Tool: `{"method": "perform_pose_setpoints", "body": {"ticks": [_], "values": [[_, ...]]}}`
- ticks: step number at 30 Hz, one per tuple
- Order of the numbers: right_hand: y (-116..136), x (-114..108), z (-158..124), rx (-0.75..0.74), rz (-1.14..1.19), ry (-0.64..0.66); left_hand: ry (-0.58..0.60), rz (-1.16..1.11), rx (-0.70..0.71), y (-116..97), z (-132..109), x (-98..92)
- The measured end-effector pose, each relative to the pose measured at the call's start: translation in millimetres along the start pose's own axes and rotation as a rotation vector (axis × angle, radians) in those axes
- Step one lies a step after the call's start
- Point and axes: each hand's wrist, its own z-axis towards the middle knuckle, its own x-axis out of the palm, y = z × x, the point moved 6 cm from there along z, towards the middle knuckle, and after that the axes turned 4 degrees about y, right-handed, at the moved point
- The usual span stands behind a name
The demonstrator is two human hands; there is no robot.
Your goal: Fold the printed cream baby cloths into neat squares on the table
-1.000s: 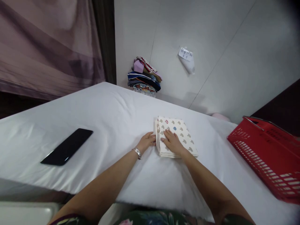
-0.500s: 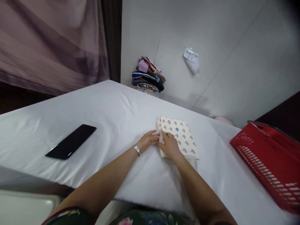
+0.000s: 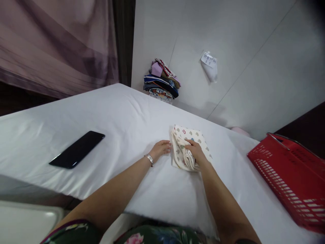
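Observation:
A cream cloth with a mushroom print (image 3: 180, 157) lies folded on the white-covered table, its near left part lifted and curled over. My right hand (image 3: 196, 151) grips that curled layer, fingers bent over it. At the cloth's left edge rests my left hand (image 3: 160, 149), palm side down, fingers stretched toward the cloth with nothing held. A silver bracelet (image 3: 149, 159) circles my left wrist.
A black tablet-like slab (image 3: 77, 149) lies on the white tablecloth (image 3: 114, 125) at left. The red basket (image 3: 291, 176) stands at right. Beyond the far edge are stacked folded clothes (image 3: 161, 81) and a paper label (image 3: 209, 64).
My right hand has moved slightly right, pulling the cloth's left layer up and over into a curl. My left hand stays beside the left edge.

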Motion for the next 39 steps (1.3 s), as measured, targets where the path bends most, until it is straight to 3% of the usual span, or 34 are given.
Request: {"method": "perform_pose_setpoints", "body": {"ticks": [2, 6, 9, 15, 19, 22, 29, 34, 39], "values": [[8.1, 6.5, -4.5, -0.043, -0.171, 0.000, 0.000, -0.002, -0.007, 1.0, 0.2, -0.5], [31.4, 29.2, -21.2, -0.200, -0.611, 0.024, 0.114, -0.060, -0.073, 4.7, -0.8, 4.5], [41.2, 49.5, -34.5, -0.232, -0.896, 0.070, 0.147, -0.104, -0.088, 4.9, -2.3, 6.3], [45.6, 70.5, -40.8, -0.202, -1.084, 0.076, 0.229, -0.179, -0.067, 3.5, -4.9, 13.2], [45.9, 65.8, -35.3, -0.168, -1.071, 0.087, 0.281, -0.180, -0.044, 1.0, -6.6, 15.4], [45.8, 49.3, -26.0, -0.147, -0.965, 0.099, 0.275, -0.184, -0.044, -1.2, -5.9, 13.5], [23.5, 3.4, 0.6, -0.013, -0.419, 0.058, 0.100, -0.043, -0.045, 0.7, -1.4, 0.7], [8.7, -1.2, 8.3, -0.008, -0.240, 0.061, 0.031, 0.016, -0.046, 0.2, 4.1, 0.8], [3.8, -2.5, 11.9, -0.013, -0.210, 0.038, -0.087, 0.213, -0.125, -0.8, 31.8, 14.2]]}}
